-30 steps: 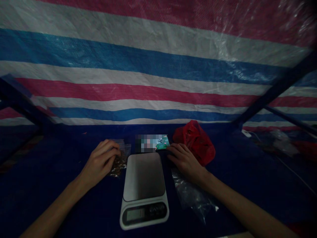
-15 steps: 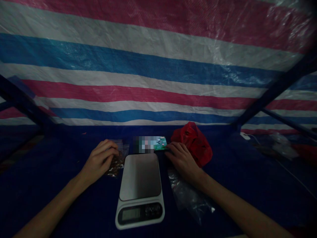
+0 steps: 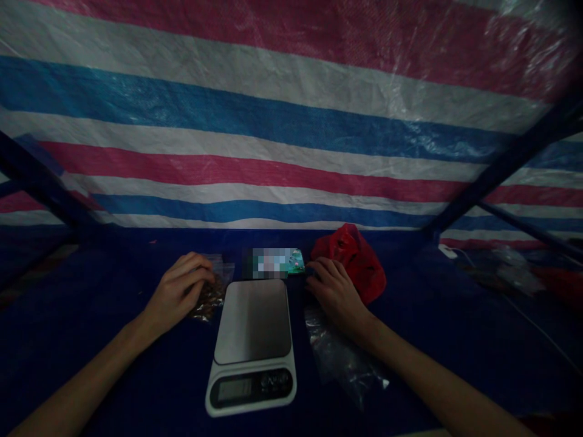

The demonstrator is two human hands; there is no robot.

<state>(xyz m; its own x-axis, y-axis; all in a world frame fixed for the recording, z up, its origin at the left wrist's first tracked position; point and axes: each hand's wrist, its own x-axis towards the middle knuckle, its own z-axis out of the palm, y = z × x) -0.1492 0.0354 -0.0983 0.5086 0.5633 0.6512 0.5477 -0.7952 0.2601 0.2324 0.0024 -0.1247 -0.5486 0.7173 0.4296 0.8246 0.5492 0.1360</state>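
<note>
My left hand [image 3: 184,285] rests at the left edge of a small clear zip bag [image 3: 210,297] filled with small brown pieces; its fingers are loosely curved and apart from the thumb. My right hand [image 3: 334,294] lies between a red plastic bag [image 3: 364,270] and some flat clear plastic bags [image 3: 339,355], fingers loosely stretched. Just left of its fingertips is a phone [image 3: 295,261] with a lit screen, partly blurred out. Between my hands stands a white digital kitchen scale [image 3: 255,325] with a bare metal plate; its display cannot be read.
Everything lies on a dark blue surface [image 3: 150,370]. A sheet striped red, white and blue [image 3: 273,139] hangs behind it. Dark blue frame bars [image 3: 496,164] slant up at both sides. At the right are a white plug-like piece [image 3: 449,250] and a thin cable [image 3: 540,331].
The view has shifted slightly, so everything sits a little further left. My right fingertips have drawn slightly inward. Both hands otherwise stay in place.
</note>
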